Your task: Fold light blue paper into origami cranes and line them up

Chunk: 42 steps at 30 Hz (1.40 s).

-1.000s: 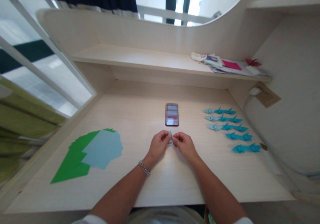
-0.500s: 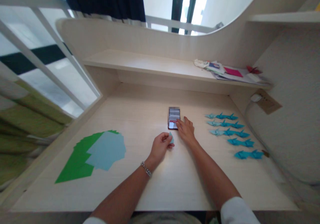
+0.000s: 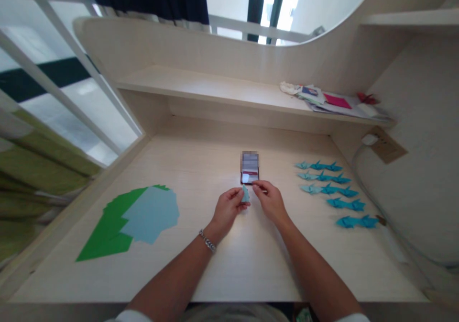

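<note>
My left hand (image 3: 227,208) pinches a small, partly folded light blue paper (image 3: 245,194) just above the desk, a metal bracelet on its wrist. My right hand (image 3: 270,198) hovers close beside it, fingers curled and reaching toward the paper's top, near the lower edge of a phone (image 3: 250,170) lying flat on the desk. I cannot see anything held in the right hand.
Several folded blue paper cranes (image 3: 332,190) stand in rows at the right. A fan of green and light blue paper sheets (image 3: 136,216) lies at the left. The raised shelf (image 3: 215,90) behind holds papers (image 3: 333,102). A wall socket and cable (image 3: 380,142) are at the far right.
My right hand left the folded paper, reached forward to the phone, and has now drawn back beside the paper. The left hand kept hold of the paper throughout.
</note>
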Available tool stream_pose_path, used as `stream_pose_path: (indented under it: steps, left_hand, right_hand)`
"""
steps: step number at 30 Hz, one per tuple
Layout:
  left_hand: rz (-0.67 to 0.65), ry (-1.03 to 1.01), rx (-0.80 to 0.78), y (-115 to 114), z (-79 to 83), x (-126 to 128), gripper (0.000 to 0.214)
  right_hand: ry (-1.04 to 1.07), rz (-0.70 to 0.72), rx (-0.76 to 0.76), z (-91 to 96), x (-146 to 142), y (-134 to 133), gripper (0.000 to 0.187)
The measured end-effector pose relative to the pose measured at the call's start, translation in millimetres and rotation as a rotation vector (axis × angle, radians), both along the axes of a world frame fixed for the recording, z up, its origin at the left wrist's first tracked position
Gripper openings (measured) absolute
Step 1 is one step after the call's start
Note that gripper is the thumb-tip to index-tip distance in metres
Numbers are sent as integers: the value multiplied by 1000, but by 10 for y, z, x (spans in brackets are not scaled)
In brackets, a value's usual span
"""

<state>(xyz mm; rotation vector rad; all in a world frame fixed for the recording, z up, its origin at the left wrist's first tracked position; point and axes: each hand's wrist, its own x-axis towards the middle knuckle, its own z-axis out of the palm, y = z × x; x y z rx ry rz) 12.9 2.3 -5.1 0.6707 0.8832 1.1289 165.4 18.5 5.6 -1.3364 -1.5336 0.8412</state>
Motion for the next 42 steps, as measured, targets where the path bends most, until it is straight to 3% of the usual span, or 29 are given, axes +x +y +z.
stream_pose_path:
  steps: [3,8,16,23,42]
  left_hand:
    - [-12,-26,25,-19,22,-3,33]
    - [-39,16,52,-39,22,-14,34]
    - [-101,212,163,-28,-25,-41,33]
    - [-139,310,261,-23,9,-76,33]
    - [-194,148,126,-14,-3,-77,31]
  right_hand:
    - [125,39,-59,44,-97,-199,20]
    - [197,2,-85,36,-173,-300,17]
    - [10,-104,39,66,-213,-348,17]
    - [-22,-92,87,69,-211,-330,14]
    - [-123,22,158,219,-110,-315,17]
